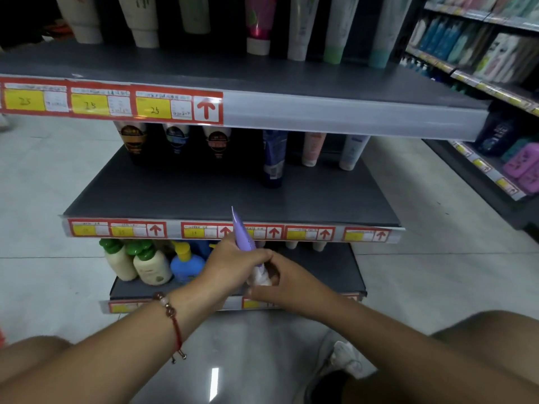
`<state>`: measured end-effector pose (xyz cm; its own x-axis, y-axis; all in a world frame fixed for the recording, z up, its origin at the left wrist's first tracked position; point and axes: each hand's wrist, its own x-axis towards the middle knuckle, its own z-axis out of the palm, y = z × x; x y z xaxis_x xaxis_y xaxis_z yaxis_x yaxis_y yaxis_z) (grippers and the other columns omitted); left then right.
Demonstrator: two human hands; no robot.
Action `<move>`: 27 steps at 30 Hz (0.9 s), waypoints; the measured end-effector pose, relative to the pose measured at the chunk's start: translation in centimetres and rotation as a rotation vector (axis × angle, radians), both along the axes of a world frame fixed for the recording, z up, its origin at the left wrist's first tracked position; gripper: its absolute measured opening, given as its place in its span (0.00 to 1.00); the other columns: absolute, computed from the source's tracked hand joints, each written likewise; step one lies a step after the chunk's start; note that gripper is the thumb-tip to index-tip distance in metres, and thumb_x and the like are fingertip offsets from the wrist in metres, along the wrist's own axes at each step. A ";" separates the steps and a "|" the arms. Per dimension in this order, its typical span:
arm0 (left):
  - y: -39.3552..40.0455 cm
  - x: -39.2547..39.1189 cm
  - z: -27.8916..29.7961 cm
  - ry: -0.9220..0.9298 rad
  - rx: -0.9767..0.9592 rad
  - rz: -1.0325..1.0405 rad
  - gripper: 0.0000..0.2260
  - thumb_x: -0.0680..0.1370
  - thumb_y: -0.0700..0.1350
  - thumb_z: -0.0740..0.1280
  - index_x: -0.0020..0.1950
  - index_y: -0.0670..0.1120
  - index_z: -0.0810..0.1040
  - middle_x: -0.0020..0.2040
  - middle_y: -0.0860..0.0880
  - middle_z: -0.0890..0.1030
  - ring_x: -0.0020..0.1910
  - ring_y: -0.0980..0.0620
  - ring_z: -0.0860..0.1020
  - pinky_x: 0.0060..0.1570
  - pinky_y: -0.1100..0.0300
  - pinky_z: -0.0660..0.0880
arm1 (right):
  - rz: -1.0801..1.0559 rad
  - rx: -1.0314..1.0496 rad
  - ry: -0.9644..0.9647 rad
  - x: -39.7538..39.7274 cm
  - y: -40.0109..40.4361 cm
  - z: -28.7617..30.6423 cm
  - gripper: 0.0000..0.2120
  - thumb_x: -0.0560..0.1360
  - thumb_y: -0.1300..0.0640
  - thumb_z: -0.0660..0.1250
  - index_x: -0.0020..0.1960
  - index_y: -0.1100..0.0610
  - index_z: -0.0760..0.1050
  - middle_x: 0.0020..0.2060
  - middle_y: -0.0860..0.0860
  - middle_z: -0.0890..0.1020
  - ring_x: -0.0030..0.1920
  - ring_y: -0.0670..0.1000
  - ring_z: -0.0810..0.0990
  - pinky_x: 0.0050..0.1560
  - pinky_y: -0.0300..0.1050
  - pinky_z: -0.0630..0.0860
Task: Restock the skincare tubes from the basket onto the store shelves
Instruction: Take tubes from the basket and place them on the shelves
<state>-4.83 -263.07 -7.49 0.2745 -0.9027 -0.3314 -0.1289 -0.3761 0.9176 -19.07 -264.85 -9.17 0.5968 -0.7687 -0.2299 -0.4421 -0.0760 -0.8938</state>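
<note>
On the low shelf at the left, smooth cream bottles [151, 265] with round green caps are standing beside a blue bottle [186, 265]. The left hand [230, 265], with a bead bracelet [170, 313] on its wrist, is gripping a thin purple tube [243, 233], flat tip pointing up. The right hand [287, 282] is curling round the tube's white bottom end. Behind them, the dark gray middle shelf [175, 196] is holding upright tubes at the back. The pale floor [437, 258] is looking shiny.

Both hands together at centre, left hand [233, 266] and right hand [287, 284] gripping.
</note>
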 end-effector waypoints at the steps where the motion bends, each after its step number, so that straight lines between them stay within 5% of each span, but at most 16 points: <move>1: 0.4 -0.5 -0.6 -0.023 0.030 -0.014 0.10 0.71 0.45 0.75 0.48 0.45 0.77 0.42 0.45 0.84 0.42 0.49 0.83 0.42 0.54 0.80 | -0.023 -0.032 0.050 0.0 0.3 -0.9 0.22 0.67 0.47 0.75 0.59 0.45 0.74 0.51 0.43 0.83 0.50 0.40 0.81 0.54 0.43 0.79; 5: 1.6 -1.2 -3.0 -0.109 0.177 -0.174 0.17 0.71 0.52 0.75 0.54 0.48 0.74 0.49 0.48 0.82 0.49 0.51 0.82 0.54 0.51 0.80 | 0.009 -0.072 0.179 -0.8 1.2 -4.9 0.23 0.66 0.44 0.74 0.59 0.47 0.76 0.50 0.44 0.83 0.47 0.41 0.82 0.50 0.45 0.81; 12: 2.0 1.1 -5.3 -0.262 0.263 -0.479 0.17 0.68 0.52 0.77 0.51 0.48 0.76 0.45 0.50 0.82 0.45 0.52 0.80 0.43 0.60 0.77 | 0.089 0.026 0.270 -0.3 1.1 -8.2 0.19 0.65 0.41 0.72 0.52 0.48 0.77 0.46 0.46 0.83 0.46 0.44 0.81 0.47 0.45 0.78; 17: 1.8 3.4 -5.5 -0.518 0.247 -0.760 0.15 0.71 0.56 0.74 0.54 0.53 0.78 0.50 0.53 0.82 0.50 0.51 0.80 0.50 0.57 0.77 | 0.141 -0.054 0.417 0.6 -0.9 -10.3 0.18 0.68 0.47 0.75 0.55 0.52 0.78 0.49 0.49 0.83 0.47 0.48 0.80 0.49 0.45 0.76; 21: 1.9 5.2 -5.1 -0.911 0.278 -0.877 0.28 0.75 0.59 0.68 0.73 0.52 0.68 0.67 0.50 0.76 0.63 0.49 0.75 0.52 0.62 0.70 | -0.015 -0.061 0.521 2.3 -4.3 -12.4 0.13 0.72 0.49 0.73 0.51 0.55 0.77 0.45 0.52 0.81 0.43 0.50 0.77 0.44 0.43 0.72; 27: 3.0 7.6 -4.6 -0.888 0.343 -0.863 0.29 0.77 0.63 0.64 0.76 0.55 0.64 0.70 0.54 0.73 0.65 0.52 0.73 0.59 0.59 0.72 | -0.336 0.022 0.507 4.6 -9.5 -16.8 0.22 0.71 0.48 0.74 0.58 0.60 0.78 0.54 0.57 0.82 0.55 0.58 0.80 0.56 0.49 0.76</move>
<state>2.75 -260.03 -12.06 -0.1079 -0.8031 -0.5861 -0.9620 -0.0645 0.2654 -14.51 -274.39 -25.98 0.1344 -0.8879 -0.4400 -0.8099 0.1574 -0.5651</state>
